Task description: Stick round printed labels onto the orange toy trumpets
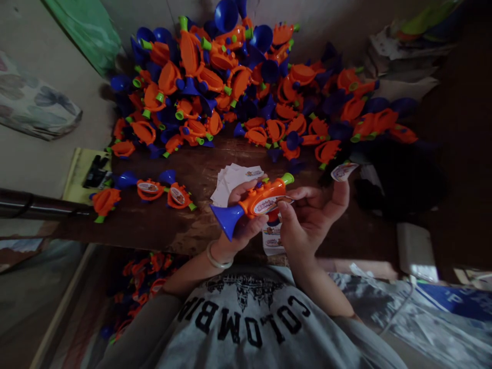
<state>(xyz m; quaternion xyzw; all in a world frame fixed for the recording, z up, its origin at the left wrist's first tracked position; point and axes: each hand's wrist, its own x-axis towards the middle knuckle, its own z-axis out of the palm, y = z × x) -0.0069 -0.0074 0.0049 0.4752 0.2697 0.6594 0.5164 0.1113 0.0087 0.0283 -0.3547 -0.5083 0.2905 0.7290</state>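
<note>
My left hand is wrapped round an orange toy trumpet with a blue bell and a lime-green mouthpiece. An oval sticker lies along the trumpet's side. The thumb and a finger of my right hand pinch the right end of that sticker against the toy. Another printed sticker clings to a raised fingertip of the same hand. Beneath the hands a sticker sheet shows in part. Behind my left hand lies a stack of white sheets.
A large heap of orange and blue toy trumpets fills the back of the wooden table. Several trumpets lie at left, beside a yellow pad with a black object on it. A white box stands at the right edge. More trumpets lie below the table.
</note>
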